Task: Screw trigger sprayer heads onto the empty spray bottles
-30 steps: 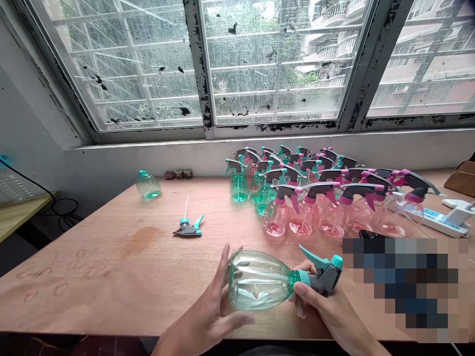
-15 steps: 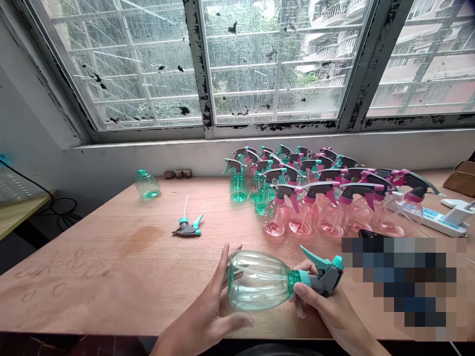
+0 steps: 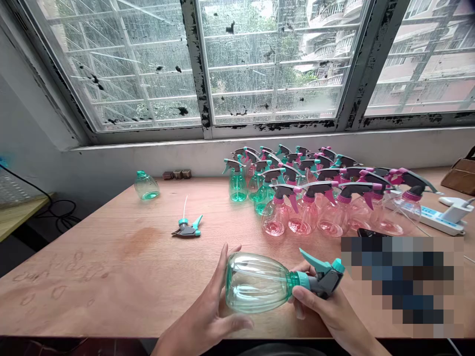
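A clear green spray bottle (image 3: 256, 283) lies sideways in the air over the table's front, its base to the left. Its teal-and-grey trigger head (image 3: 325, 277) sits on the neck at the right. My right hand (image 3: 322, 306) grips it by the neck and collar, thumb in front and fingers behind. My left hand (image 3: 210, 306) cradles the base loosely, fingers behind the bottle and thumb stretched out below it. A loose spray head (image 3: 187, 229) with its thin tube pointing up rests on the table further left. Beyond it stands a headless green bottle (image 3: 147, 186).
Several green spray bottles (image 3: 237, 185) and pink spray bottles (image 3: 302, 217) crowd the back right of the wooden table (image 3: 92, 257). A white power strip (image 3: 438, 219) and a brown bag (image 3: 462, 174) are to their right. Small dark blocks (image 3: 177, 174) line the back edge. A blurred patch covers the right front.
The spray bottle has tipped very slightly and its base sits a touch lower and further left. Both hands stay almost in place around it. The whole view has shifted slightly.
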Action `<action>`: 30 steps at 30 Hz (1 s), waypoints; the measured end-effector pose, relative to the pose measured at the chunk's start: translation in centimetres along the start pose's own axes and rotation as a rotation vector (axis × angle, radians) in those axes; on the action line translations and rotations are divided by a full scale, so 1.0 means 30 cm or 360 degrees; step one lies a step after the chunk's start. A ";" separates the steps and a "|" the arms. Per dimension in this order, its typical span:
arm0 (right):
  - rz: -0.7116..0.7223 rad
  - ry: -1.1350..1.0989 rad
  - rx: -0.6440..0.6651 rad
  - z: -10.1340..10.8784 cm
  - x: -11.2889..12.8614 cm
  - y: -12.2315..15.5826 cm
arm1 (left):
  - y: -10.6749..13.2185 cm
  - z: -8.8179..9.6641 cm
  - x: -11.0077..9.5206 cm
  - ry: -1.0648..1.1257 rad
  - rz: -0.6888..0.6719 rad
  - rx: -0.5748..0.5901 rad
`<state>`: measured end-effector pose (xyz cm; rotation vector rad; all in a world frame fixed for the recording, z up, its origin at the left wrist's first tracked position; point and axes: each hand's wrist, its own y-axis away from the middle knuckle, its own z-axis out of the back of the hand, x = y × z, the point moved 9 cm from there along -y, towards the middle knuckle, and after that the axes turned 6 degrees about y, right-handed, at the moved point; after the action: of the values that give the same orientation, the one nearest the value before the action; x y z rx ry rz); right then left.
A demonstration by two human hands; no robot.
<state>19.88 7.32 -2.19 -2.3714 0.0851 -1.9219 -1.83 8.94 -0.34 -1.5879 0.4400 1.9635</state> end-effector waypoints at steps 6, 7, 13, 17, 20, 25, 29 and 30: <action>0.0019 -0.0024 -0.0003 0.004 -0.003 0.000 | 0.003 0.009 0.000 -0.0133 -0.0006 -0.0028; 0.0017 -0.0034 -0.0013 0.008 -0.008 -0.001 | 0.002 0.006 -0.002 -0.0144 0.0001 -0.0021; 0.0026 0.0007 0.0028 0.008 -0.014 -0.002 | 0.001 -0.006 -0.014 -0.0023 0.0009 -0.0041; 0.0029 0.0031 0.0044 -0.001 -0.004 0.001 | 0.003 0.005 -0.007 0.0158 -0.0005 -0.0061; 0.0033 0.0020 0.0038 -0.001 -0.004 0.001 | 0.006 0.015 0.001 0.0067 0.0005 -0.0064; 0.0042 -0.0021 -0.0043 0.025 -0.016 -0.007 | 0.007 0.009 -0.007 -0.0093 0.0002 -0.0024; 0.0038 -0.0049 -0.0052 0.030 -0.018 -0.011 | 0.004 -0.015 -0.017 -0.0045 -0.0016 0.0044; 0.0036 -0.0056 -0.0052 0.029 -0.017 -0.011 | 0.003 -0.018 -0.019 -0.0037 -0.0024 0.0041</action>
<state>20.62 7.73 -2.84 -2.4132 0.1417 -1.8822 -1.39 8.43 0.08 -1.5468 0.4415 1.9551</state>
